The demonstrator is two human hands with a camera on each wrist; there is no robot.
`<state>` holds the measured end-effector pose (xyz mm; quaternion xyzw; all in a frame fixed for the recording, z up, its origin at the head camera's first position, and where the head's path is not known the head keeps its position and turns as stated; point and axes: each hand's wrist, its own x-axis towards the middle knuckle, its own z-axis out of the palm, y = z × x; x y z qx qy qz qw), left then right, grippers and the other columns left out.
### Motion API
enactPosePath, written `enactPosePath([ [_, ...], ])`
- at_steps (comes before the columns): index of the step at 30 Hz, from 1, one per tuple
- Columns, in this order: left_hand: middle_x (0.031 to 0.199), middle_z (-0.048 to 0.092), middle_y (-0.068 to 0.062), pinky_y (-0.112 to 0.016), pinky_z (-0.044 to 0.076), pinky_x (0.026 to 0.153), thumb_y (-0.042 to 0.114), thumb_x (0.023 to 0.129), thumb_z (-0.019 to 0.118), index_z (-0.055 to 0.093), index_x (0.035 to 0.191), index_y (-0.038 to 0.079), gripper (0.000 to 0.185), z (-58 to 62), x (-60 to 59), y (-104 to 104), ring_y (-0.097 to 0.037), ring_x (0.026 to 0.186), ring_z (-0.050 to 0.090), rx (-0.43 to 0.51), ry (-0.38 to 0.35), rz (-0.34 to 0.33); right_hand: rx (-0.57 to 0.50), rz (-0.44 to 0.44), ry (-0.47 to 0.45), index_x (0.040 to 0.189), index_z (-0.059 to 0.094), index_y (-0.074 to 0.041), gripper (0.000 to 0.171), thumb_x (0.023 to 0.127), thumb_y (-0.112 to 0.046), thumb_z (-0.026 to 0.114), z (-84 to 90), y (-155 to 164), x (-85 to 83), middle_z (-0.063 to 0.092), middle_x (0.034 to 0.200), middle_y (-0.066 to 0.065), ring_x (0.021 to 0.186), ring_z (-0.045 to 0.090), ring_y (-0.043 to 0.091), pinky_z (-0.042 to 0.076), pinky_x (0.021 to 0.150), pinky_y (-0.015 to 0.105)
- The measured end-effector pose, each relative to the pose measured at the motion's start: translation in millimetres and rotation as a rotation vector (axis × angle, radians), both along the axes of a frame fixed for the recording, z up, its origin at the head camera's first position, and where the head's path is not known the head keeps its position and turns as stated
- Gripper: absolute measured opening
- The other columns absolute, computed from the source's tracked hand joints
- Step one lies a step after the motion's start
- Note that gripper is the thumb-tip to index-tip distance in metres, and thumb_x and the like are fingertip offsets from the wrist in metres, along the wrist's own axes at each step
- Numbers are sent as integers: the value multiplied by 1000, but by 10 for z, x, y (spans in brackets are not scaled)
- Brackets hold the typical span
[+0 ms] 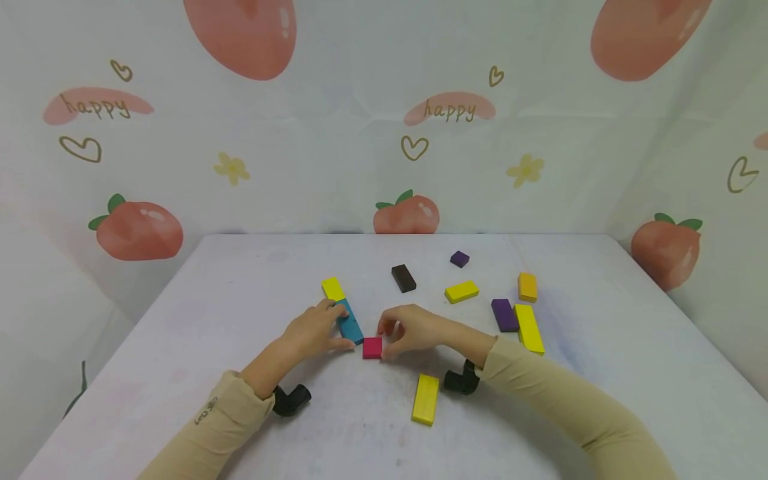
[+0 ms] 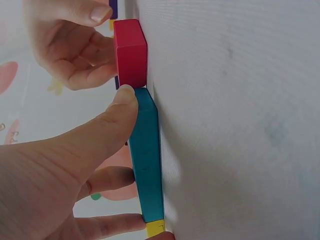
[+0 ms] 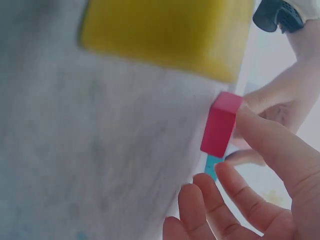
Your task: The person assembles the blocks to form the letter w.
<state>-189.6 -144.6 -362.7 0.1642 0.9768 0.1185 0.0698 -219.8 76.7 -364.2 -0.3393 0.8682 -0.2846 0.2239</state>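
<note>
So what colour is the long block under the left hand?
Teal blue; the long block shows best in the left wrist view.

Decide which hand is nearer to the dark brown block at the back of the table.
Right. The right hand lies just in front of the dark brown block, touching the pink block; the left hand rests further left on the blue block.

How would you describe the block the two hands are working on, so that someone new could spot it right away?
On the white table, look near the front centre, where the left hand and right hand meet. Between them lies a small pink-red square block, touched by the right hand's thumb and butted against the end of a long teal block. It is the only pink-red piece; the others are yellow, orange, purple or dark brown.
</note>
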Motion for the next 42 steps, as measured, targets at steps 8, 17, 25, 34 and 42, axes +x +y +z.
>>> enactPosePath([
  [8, 129, 50, -21, -47, 53, 84, 41, 77, 73, 56, 121, 7, 58, 6, 18, 4, -33, 98, 57, 13, 17, -9, -8, -37, 5, 105, 61, -9, 30, 80, -22, 73, 75, 95, -73, 64, 99, 5, 82, 56, 12, 50, 72, 17],
  [17, 130, 50, -22, -46, 52, 85, 39, 77, 73, 56, 121, 7, 57, 14, 28, 6, -33, 97, 56, 25, 15, -15, -60, -89, 103, 107, 61, -4, 33, 81, -21, 72, 123, 336, -294, 65, 101, 12, 85, 60, 17, 53, 78, 23],
  [25, 131, 49, -22, -46, 52, 85, 38, 77, 74, 56, 122, 7, 57, 16, 31, 8, -33, 98, 56, 25, 8, -8, -88, -142, 162, 108, 60, 0, 34, 81, -18, 72, 98, 514, -486, 65, 102, 17, 88, 63, 23, 54, 83, 32],
  [34, 131, 49, -22, -47, 52, 85, 39, 78, 73, 55, 122, 7, 58, 10, 23, 2, -33, 97, 56, 23, 8, -8, -46, -244, 132, 114, 59, -2, 37, 83, -18, 70, 77, 547, -661, 63, 107, 16, 96, 64, 28, 53, 86, 36],
  [42, 131, 49, -22, -47, 52, 84, 39, 77, 73, 55, 122, 7, 59, 0, 19, -2, -33, 97, 56, 20, 12, -11, 0, -295, 83, 126, 51, -7, 49, 83, -17, 70, 26, 460, -831, 56, 124, 17, 106, 59, 29, 51, 94, 39],
])
